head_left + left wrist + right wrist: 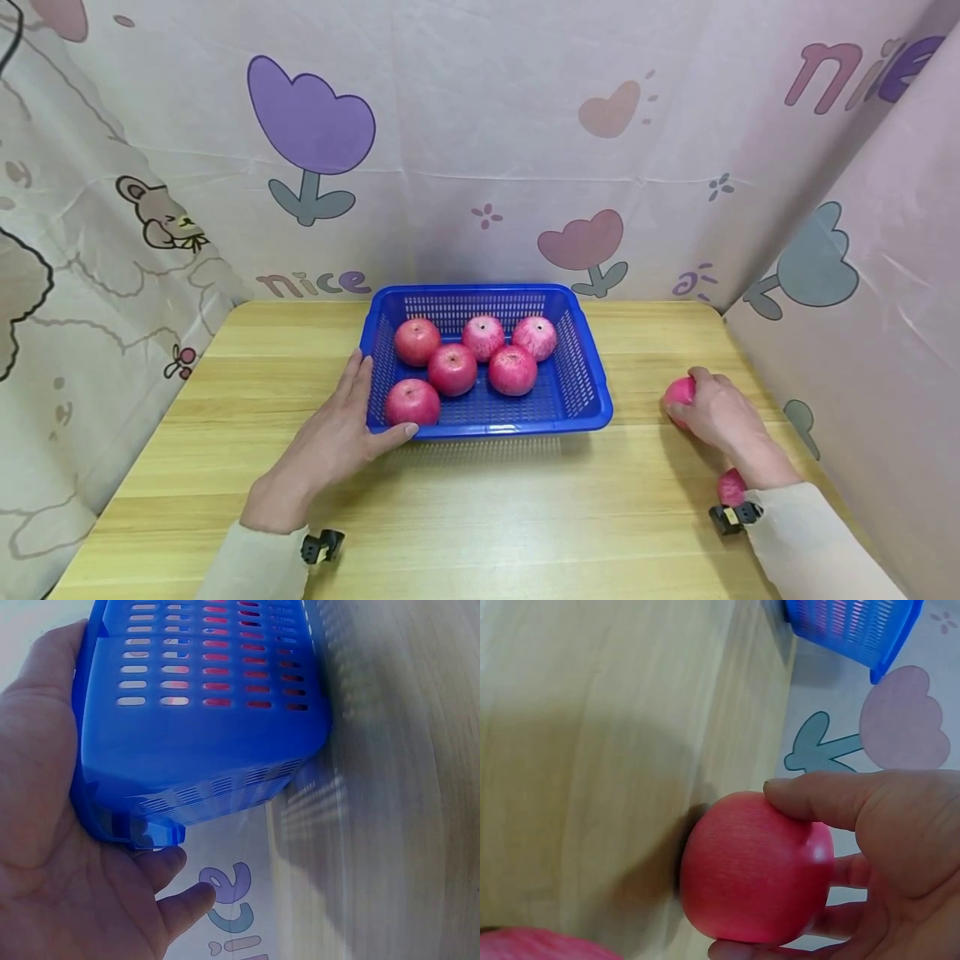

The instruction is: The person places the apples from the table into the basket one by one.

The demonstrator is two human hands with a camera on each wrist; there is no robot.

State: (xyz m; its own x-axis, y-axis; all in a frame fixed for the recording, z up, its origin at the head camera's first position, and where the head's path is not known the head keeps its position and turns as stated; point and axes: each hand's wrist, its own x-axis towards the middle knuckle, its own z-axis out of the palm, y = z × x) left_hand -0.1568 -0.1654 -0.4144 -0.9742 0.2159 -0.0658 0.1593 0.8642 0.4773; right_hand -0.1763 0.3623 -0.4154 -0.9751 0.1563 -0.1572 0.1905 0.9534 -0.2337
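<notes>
A blue plastic basket (pixel 513 429) with slotted walls stands on the table and holds several red apples (pixel 452 369). My left hand (pixel 337 433) rests against its front left corner, thumb along the front rim and straight fingers at the left side; the left wrist view shows the palm by the basket's rim (pixel 84 750). Over on the right, my right hand (pixel 723 417) grips a red apple (pixel 679 400). In the right wrist view thumb and fingers go round that apple (pixel 754 866), which sits at the table surface. Another apple (pixel 731 487) lies nearer, partly hidden by the right wrist.
The light wooden table (pixel 480 517) runs back to a printed cloth (pixel 450 167) that hangs behind and on both sides. On each wrist sits a small black camera mount (pixel 322 547).
</notes>
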